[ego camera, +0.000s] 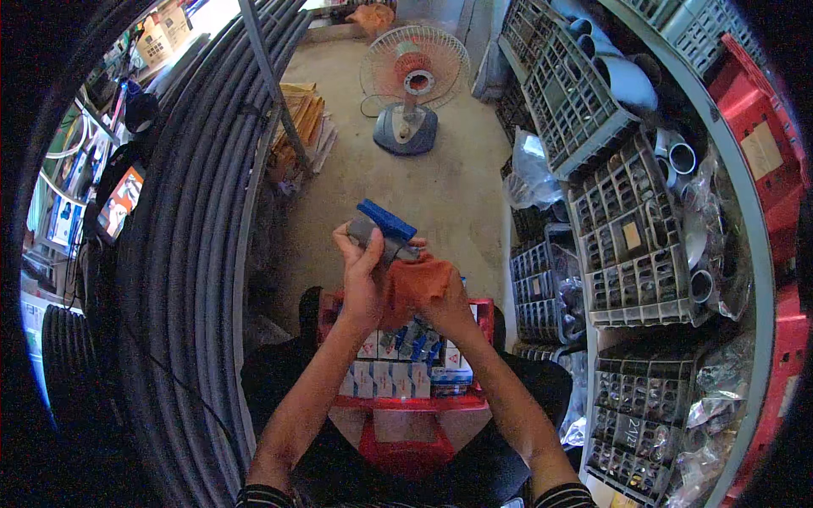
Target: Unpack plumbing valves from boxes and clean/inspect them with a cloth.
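My left hand grips a grey plastic pipe valve with a flat blue handle, thumb along its near side. Bunched in my right hand is an orange-red cloth, which lies against the valve's right end. Below both hands a red plastic crate holds small white and blue boxes and several blue-handled pieces, partly covered by my hands and the cloth. A red plastic stool shows between my legs, beneath the crate.
Long black pipes run along the left on a metal rack. An electric fan stands on the concrete floor ahead. Shelves on the right hold grey plastic crates of pipe fittings and plastic bags. Stacked orange-brown sacks lie beside the pipes.
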{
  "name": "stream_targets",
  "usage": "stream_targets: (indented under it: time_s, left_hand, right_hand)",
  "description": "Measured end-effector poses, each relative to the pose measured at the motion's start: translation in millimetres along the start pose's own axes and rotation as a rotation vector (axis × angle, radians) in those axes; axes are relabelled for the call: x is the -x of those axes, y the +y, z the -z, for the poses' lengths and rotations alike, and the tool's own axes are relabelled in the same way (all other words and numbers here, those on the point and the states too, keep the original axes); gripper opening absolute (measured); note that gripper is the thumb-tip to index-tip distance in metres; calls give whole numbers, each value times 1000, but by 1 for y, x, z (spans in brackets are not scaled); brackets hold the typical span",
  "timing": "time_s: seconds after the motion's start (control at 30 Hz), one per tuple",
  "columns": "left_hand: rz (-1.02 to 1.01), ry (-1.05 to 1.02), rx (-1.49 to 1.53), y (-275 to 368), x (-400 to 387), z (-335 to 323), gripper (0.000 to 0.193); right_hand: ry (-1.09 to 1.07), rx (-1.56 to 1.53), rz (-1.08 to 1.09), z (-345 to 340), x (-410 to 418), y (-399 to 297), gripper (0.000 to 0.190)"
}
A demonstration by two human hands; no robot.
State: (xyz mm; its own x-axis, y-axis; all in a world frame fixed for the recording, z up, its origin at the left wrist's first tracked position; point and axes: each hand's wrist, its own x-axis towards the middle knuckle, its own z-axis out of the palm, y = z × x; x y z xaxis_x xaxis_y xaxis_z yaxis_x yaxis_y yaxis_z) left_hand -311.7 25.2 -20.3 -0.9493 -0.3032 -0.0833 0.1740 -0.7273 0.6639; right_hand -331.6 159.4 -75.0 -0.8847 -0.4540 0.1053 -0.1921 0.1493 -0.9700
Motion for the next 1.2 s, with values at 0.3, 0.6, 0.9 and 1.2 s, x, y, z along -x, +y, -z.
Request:
stream_targets:
  time_s: [0.3,0.6,0.9,1.2]
  left_hand:
    - [-14,149,-83,13,-6,-16,24]
    - [114,-276,453,22,-36,20,38]
    - [413,-44,-222,50,-40,31,54]
    - [-327,-109,-1239,44,-22,8,31]
  right_hand:
    - [62,-362,-63,3,-5,3,28]
    - [262,-95,27,-43,1,1,24]
    - [86,-185,-100,10,-13,-37,26]
    - [253,-540,-406,14,-16,-28,24]
